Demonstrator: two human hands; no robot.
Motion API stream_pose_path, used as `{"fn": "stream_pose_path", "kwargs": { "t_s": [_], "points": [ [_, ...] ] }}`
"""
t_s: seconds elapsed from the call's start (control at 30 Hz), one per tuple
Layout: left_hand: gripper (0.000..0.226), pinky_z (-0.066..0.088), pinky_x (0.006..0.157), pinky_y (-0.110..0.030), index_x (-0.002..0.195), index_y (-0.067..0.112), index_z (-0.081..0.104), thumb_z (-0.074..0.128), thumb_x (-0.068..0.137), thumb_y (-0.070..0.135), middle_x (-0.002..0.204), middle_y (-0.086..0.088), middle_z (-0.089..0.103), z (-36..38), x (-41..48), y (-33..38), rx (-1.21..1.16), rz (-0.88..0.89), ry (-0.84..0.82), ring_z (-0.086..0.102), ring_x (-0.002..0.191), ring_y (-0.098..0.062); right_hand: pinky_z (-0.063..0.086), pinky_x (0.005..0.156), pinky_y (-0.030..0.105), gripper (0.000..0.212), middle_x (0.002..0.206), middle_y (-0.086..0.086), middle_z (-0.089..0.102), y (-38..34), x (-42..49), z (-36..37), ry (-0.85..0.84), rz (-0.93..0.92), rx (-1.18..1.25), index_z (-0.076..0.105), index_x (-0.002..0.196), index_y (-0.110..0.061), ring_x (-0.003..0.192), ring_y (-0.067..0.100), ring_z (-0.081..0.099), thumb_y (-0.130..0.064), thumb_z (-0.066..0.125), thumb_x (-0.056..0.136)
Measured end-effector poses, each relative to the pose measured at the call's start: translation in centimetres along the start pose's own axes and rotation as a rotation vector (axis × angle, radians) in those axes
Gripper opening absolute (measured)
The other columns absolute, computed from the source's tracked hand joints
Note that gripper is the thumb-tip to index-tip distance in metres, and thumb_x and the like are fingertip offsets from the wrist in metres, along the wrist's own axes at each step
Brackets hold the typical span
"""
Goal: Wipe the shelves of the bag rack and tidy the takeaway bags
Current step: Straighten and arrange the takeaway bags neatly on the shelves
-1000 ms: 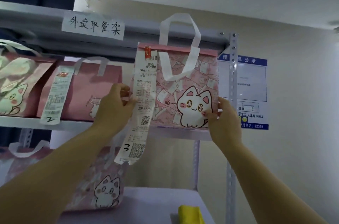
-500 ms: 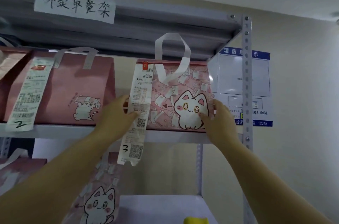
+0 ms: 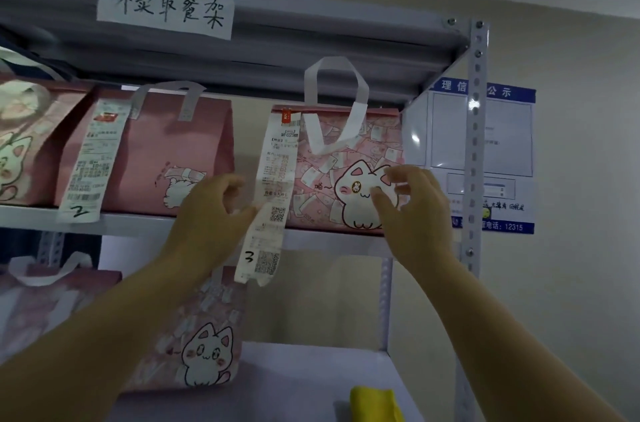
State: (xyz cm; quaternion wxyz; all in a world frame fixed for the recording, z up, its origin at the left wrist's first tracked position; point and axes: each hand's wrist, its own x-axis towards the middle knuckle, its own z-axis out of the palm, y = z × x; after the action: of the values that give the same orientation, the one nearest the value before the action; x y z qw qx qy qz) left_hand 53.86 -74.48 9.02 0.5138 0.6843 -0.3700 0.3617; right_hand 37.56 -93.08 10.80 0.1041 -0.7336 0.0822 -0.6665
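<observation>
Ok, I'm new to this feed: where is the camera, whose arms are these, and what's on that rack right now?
There is no machine here: one camera, worn on a person's head, looks forward at their two bare hands. They face a metal rack. On its upper shelf stand pink takeaway bags: the right bag carries a long receipt marked 3, its neighbour one marked 2. The right hand is open, fingers spread in front of that bag's cat picture. The left hand is at the receipt's edge; whether it pinches it is unclear. Another cat bag and a yellow cloth are on the shelf below.
</observation>
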Motion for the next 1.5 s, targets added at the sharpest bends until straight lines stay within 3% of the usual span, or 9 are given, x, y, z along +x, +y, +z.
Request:
{"fn": "stream_pose_path", "kwargs": {
  "t_s": [0.23,0.53,0.67,0.77,0.87,0.97,1.23,1.4,1.5],
  "points": [
    [0.021,0.039,0.063,-0.014,0.095,0.031,0.055,0.07,0.08,0.028,0.09,0.014,0.059,-5.1,-4.8,-0.2,0.074,-0.024,-0.062,0.058,0.082,-0.003,0.051,0.069,0.021,0.013,0.091,-0.011,0.059,-4.1,-3.6,2.7,-0.174,-0.061,0.233,0.06,0.096,-0.019,0.08,0.002,0.057,-0.026,0.064,0.085],
    [0.016,0.044,0.063,-0.02,0.092,0.026,0.059,0.07,0.08,0.026,0.083,0.01,0.062,-12.4,-5.7,-5.2,0.179,-0.105,-0.019,0.059,0.077,-0.004,0.048,0.067,0.019,0.009,0.083,-0.014,0.06,-9.1,-6.6,7.4,-0.351,-0.078,0.323,0.058,0.089,-0.026,0.077,0.001,0.058,-0.026,0.066,0.083],
    [0.021,0.04,0.063,-0.015,0.1,0.02,0.06,0.069,0.082,0.023,0.087,0.006,0.063,-14.6,-4.0,-9.5,0.21,-0.122,0.006,0.058,0.078,-0.003,0.046,0.067,0.019,0.01,0.082,-0.012,0.06,-11.3,-7.2,10.9,-0.362,-0.096,0.284,0.058,0.089,-0.026,0.075,0.003,0.057,-0.026,0.066,0.083],
    [0.032,0.041,0.068,-0.02,0.112,0.014,0.058,0.067,0.083,0.023,0.099,0.002,0.061,-15.9,-2.1,-12.9,0.226,-0.131,0.011,0.057,0.085,-0.01,0.041,0.065,0.013,0.013,0.081,-0.013,0.058,-12.7,-6.8,13.9,-0.333,-0.074,0.238,0.06,0.095,-0.022,0.075,0.003,0.055,-0.027,0.065,0.084],
    [0.042,0.046,0.079,-0.028,0.123,0.011,0.053,0.065,0.085,0.024,0.114,-0.003,0.058,-16.6,0.2,-15.9,0.26,-0.129,0.009,0.053,0.097,-0.013,0.042,0.066,0.016,0.012,0.082,-0.011,0.056,-13.8,-6.0,16.8,-0.297,-0.004,0.211,0.056,0.092,-0.024,0.078,0.009,0.055,-0.026,0.065,0.085],
    [0.047,0.046,0.091,-0.039,0.129,0.01,0.05,0.063,0.086,0.026,0.125,-0.008,0.055,-16.8,2.3,-18.2,0.284,-0.117,-0.01,0.053,0.106,-0.022,0.045,0.079,0.028,0.022,0.091,-0.007,0.052,-14.5,-5.1,19.3,-0.245,0.055,0.13,0.056,0.104,-0.018,0.087,0.015,0.053,-0.024,0.064,0.085],
    [0.041,0.035,0.1,-0.043,0.122,0.008,0.05,0.059,0.088,0.029,0.12,-0.01,0.056,-16.3,6.1,-20.7,0.334,-0.012,-0.073,0.047,0.111,-0.027,0.04,0.099,0.042,0.052,0.126,0.009,0.044,-15.3,-3.4,22.9,-0.213,0.223,-0.026,0.04,0.131,-0.009,0.114,0.027,0.047,-0.025,0.062,0.087],
    [0.048,0.036,0.097,-0.043,0.128,0.006,0.044,0.056,0.09,0.032,0.12,-0.014,0.056,-15.8,7.0,-21.0,0.357,-0.013,-0.12,0.048,0.112,-0.033,0.038,0.101,0.045,0.052,0.129,0.013,0.044,-15.8,-3.1,23.7,-0.259,0.296,-0.063,0.039,0.131,-0.007,0.116,0.031,0.045,-0.024,0.061,0.087],
    [0.046,0.04,0.081,-0.039,0.125,0.005,0.044,0.056,0.089,0.031,0.108,-0.014,0.06,-15.3,7.2,-20.8,0.337,-0.036,-0.13,0.054,0.101,-0.033,0.038,0.101,0.043,0.052,0.13,0.013,0.045,-16.0,-3.1,23.9,-0.281,0.306,-0.081,0.038,0.131,-0.007,0.119,0.031,0.044,-0.025,0.062,0.088]
  ]
}}
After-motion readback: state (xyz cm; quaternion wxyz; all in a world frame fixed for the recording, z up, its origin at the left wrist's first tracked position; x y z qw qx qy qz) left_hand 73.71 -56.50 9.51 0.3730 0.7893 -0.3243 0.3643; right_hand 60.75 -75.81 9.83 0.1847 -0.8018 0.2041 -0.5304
